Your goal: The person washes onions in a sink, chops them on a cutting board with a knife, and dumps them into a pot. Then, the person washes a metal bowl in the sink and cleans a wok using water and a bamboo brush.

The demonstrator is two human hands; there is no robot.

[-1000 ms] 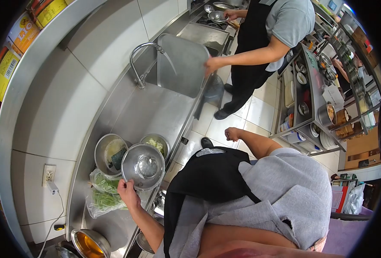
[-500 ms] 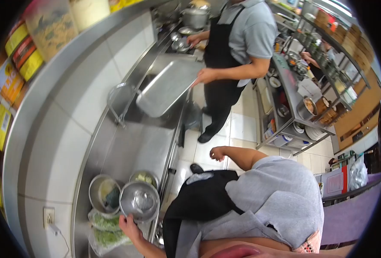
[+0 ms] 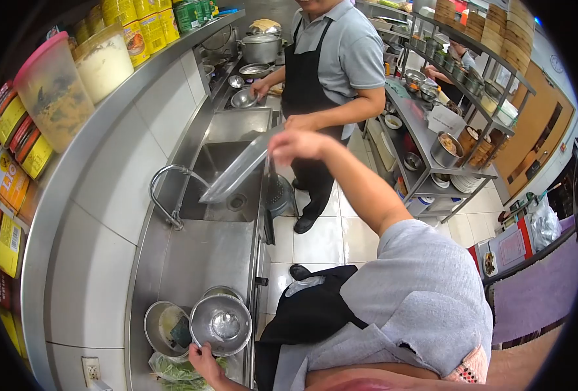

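Note:
My left hand (image 3: 205, 365) grips the lower rim of a metal bowl (image 3: 221, 324), tilted above the counter at the bottom. Behind that bowl a second bowl is mostly hidden. To its left stands a metal pot (image 3: 161, 320) with something dark green inside, and below it lies a plastic bag of green vegetables (image 3: 178, 369). My right hand (image 3: 294, 146), slightly blurred, is at the near edge of a metal tray (image 3: 240, 168) that a co-worker's hand also holds; whether my fingers grip it cannot be made out. Water runs from the faucet onto the tilted tray.
The co-worker (image 3: 331, 72) in a black apron stands beyond the sink (image 3: 222, 195), holding a small bowl (image 3: 244, 98) in the other hand. A shelf (image 3: 106, 111) with jars and cans runs along the left. A steel rack (image 3: 426, 140) with pots stands at the right.
My right hand has moved forward from beside my body to the tray. The co-worker's tray has tipped steeply. The view has shifted up toward the stove; my left hand still holds the bowl.

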